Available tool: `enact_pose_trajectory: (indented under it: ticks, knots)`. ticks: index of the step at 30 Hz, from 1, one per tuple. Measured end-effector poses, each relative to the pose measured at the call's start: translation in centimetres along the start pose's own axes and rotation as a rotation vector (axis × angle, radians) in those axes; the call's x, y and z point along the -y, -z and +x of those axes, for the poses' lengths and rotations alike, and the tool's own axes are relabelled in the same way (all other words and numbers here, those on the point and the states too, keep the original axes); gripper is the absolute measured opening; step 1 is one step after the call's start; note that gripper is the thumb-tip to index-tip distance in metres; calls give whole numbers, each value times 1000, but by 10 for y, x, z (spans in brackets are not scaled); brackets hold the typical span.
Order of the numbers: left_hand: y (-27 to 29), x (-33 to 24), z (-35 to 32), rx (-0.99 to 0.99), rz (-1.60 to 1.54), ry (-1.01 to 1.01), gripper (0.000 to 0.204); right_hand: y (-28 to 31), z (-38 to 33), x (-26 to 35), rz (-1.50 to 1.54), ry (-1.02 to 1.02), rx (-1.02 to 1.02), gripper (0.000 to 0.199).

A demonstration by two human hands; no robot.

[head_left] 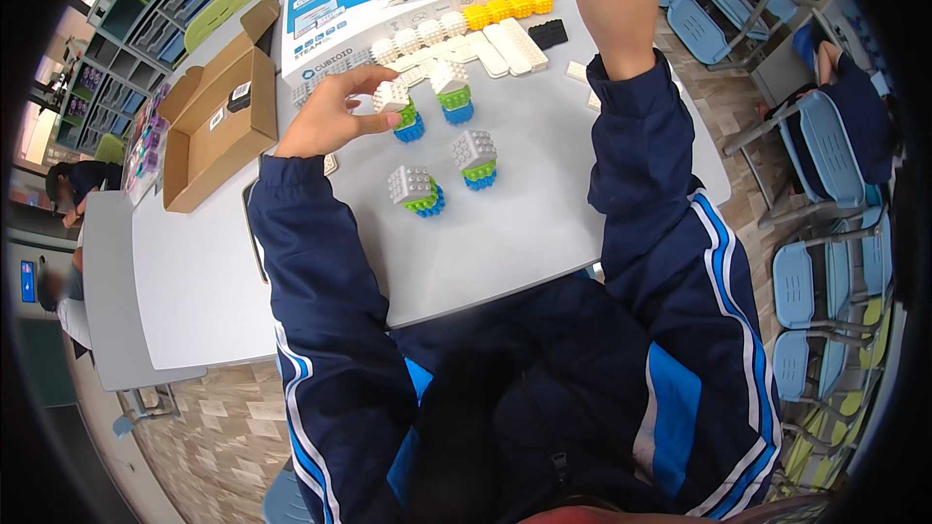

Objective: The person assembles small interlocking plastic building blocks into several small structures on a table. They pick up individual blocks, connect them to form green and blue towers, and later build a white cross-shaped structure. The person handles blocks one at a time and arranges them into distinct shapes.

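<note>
My left hand [335, 112] is closed, thumb and fingers gripping the white top of a block stack [403, 121] with green and blue blocks below. Just right of it stands a similar white-topped block stack [452, 95]. Nearer to me are two grey-topped stacks, a left grey stack [413, 186] and a right grey stack [475, 157], each with green in the middle and blue at the bottom. My right hand [626, 0] is raised above the table's right side, nearest the black block piece. Its fingers run past the top edge of the picture, so what it holds is hidden.
Across the grey table [495, 252], a large blue-and-white box [340, 10] stands behind rows of white blocks [417, 37], yellow blocks [508, 9], long white pieces [515, 46] and a black piece [548, 34]. An opened cardboard box [221, 121] sits left. Blue chairs [796, 286] stand right.
</note>
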State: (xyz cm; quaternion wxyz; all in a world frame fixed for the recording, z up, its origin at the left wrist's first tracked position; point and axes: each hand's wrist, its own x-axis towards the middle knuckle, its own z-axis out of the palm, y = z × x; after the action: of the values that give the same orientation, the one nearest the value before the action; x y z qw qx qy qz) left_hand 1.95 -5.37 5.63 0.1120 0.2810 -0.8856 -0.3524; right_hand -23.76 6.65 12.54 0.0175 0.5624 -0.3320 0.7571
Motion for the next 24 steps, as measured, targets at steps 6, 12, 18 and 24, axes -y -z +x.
enact_pose_trajectory:
  ticks: [6, 12, 18, 24]
  knots:
    - [18, -36, -23, -240, -120, -255, 55, -22, -13, 30, -30, -166, 162, 20]
    - [14, -76, -41, -243, -657, -338, 45, -37, -23, 29, -157, 341, 503, 38]
    - [15, -78, -45, -303, -682, -290, 37, -55, -38, 15, -240, 551, 375, 31]
    - [20, -73, -46, -301, -638, -302, 32, -55, -36, 28, -222, 537, 407, 36]
